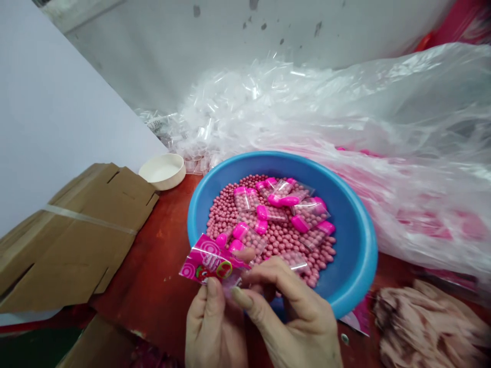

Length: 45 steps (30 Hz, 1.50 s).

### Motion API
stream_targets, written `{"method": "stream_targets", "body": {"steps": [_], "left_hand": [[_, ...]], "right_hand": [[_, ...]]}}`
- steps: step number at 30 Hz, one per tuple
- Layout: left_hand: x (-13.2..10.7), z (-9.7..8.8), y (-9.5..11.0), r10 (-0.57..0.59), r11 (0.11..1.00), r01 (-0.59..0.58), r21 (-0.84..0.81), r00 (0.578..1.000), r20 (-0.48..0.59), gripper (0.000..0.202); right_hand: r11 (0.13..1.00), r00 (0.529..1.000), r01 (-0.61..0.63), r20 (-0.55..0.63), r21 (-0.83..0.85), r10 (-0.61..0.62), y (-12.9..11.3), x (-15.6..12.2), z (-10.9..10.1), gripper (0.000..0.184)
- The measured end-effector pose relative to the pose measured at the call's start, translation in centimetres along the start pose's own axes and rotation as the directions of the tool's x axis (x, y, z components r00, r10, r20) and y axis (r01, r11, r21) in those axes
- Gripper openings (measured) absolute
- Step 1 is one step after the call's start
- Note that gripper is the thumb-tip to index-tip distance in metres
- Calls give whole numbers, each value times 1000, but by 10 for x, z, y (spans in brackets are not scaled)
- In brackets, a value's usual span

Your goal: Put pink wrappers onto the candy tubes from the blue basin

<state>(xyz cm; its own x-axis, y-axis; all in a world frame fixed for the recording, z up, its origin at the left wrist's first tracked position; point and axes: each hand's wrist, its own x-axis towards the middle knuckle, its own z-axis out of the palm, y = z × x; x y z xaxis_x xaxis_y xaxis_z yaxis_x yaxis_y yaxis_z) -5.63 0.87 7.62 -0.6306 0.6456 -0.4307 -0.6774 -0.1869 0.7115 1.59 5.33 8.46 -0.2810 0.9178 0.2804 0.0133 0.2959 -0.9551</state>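
My left hand [215,324] pinches a glossy pink printed label [209,259] with a cartoon fruit on it, held over the near rim of a blue basin [366,230]. My right hand [295,317] is closed, its thumb and fingertips pressed together at the label's right end, where something pale and see-through shows. What lies between those fingertips is partly hidden. Just beyond both hands, the basin holds many small pink balls [222,212]. On top of them lie several clear containers with bright pink caps [268,212], filled with the same balls.
Folded brown cardboard [76,230] lies on the red table [164,255] at left, near a shallow white dish [163,171]. Clear plastic pieces [230,97] are heaped behind the basin. Large plastic bags [414,128] fill the right side, above a crumpled beige cloth [429,324].
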Motion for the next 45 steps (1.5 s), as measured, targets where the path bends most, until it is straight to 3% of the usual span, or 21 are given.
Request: {"method": "stream_targets", "body": {"steps": [3, 6, 9, 11, 14, 20, 23, 26, 29, 33, 37, 41, 45], "left_hand": [[-6, 2, -3, -23, 1000, 24, 17, 999, -33, 14], [-8, 7, 4, 168, 984, -162, 77, 982, -90, 19], [-2, 5, 17, 377, 910, -363, 200, 925, -39, 34], [3, 1, 24, 396, 884, -385, 267, 918, 10, 28], [8, -2, 28, 381, 872, -376, 314, 923, 48, 19], [6, 4, 23, 551, 803, -497, 328, 829, -94, 24], [6, 3, 23, 497, 838, -450, 308, 863, -90, 20], [8, -1, 24, 455, 849, -445, 284, 890, 32, 12], [11, -6, 24, 391, 874, -408, 265, 913, 118, 8], [15, -12, 26, 332, 899, -348, 268, 938, 103, 8], [15, -17, 24, 333, 906, -332, 263, 942, 42, 13], [15, -18, 21, 314, 911, -316, 265, 948, 55, 12], [14, -15, 20, 377, 871, -400, 286, 917, 135, 5]], "right_hand": [[975, 989, -111, -78, 192, 128, 0, -4, 8, 10], [923, 931, -263, -176, 279, 319, 0, -10, 13, 15], [898, 892, -349, -198, 269, 406, 0, -14, 14, 14], [898, 901, -351, -167, 264, 401, 1, -14, 13, 10], [926, 942, -258, -141, 274, 304, 4, -12, 11, 4], [961, 981, -139, -96, 238, 166, 12, -13, 7, 29], [964, 986, -125, -81, 234, 147, 15, -15, 7, 34], [954, 981, -147, -86, 260, 175, 16, -16, 7, 34], [918, 964, -219, -76, 330, 257, 13, -16, 8, 30], [862, 917, -318, -103, 396, 385, 8, -13, 3, 27], [977, 973, -108, -182, 185, 142, 10, -8, -7, 34], [998, 993, -21, -114, 64, 28, 14, -5, -15, 34], [998, 997, 65, -42, 8, -64, 13, -5, -20, 36]]}}
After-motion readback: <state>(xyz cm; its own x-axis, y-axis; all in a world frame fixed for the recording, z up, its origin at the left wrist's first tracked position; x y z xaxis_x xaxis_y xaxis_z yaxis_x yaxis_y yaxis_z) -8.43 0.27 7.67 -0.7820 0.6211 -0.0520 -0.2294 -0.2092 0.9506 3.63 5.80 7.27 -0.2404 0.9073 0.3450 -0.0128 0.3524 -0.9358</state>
